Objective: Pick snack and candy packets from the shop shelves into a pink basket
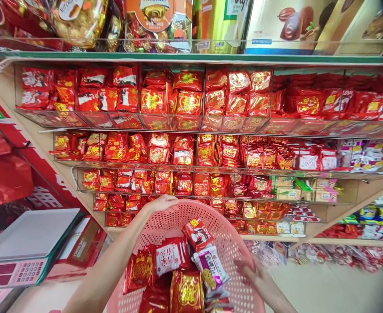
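Basket (159, 217), pink and perforated, lies at the bottom centre of the head view, its near side cut off by the frame. Inside it are red packets (138, 268) with gold print, a white-labelled packet (169, 258) at the left of the pile, a LOVE packet (198, 234) at the far end, and a white and purple packet (211, 270) on the right.

The basket's mouth faces up and toward the camera; it looks round, with no clear long axis.

The left hand (166, 203) has its fingers close together, hooked over the basket's far rim, left of centre. The right hand (252, 274) is at the basket's right side, its fingers slightly apart and blurred; whether they grip the rim, I cannot tell.

Beyond the basket, clear bins (175, 122) in tiers hold mostly red packets, with green and purple ones toward the right. Above the bins, a shelf (178, 57) carries boxes (282, 26) and gold-wrapped sweets (79, 21). Left of the basket are a scale (31, 243) and a red box (82, 243) just beside it.
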Action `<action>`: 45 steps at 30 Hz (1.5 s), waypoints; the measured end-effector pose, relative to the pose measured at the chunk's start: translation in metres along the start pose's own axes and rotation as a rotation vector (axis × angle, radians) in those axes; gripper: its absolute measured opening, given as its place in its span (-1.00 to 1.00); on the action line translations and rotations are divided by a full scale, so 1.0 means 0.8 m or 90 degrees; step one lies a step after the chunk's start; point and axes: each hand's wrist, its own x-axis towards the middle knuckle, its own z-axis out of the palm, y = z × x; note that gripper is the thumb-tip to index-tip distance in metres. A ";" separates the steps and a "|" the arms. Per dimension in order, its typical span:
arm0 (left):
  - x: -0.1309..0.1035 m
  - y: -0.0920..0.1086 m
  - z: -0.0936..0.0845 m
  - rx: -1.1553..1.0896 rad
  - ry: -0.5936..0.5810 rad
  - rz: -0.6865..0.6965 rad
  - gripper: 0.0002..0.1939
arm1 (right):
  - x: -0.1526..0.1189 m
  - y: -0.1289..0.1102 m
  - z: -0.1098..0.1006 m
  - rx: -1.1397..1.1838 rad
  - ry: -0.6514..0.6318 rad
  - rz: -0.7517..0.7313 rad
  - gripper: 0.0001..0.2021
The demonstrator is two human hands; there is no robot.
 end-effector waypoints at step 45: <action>-0.051 -0.108 -0.150 0.101 0.065 0.042 -0.50 | 0.069 -0.011 0.164 0.007 0.173 -0.129 -0.54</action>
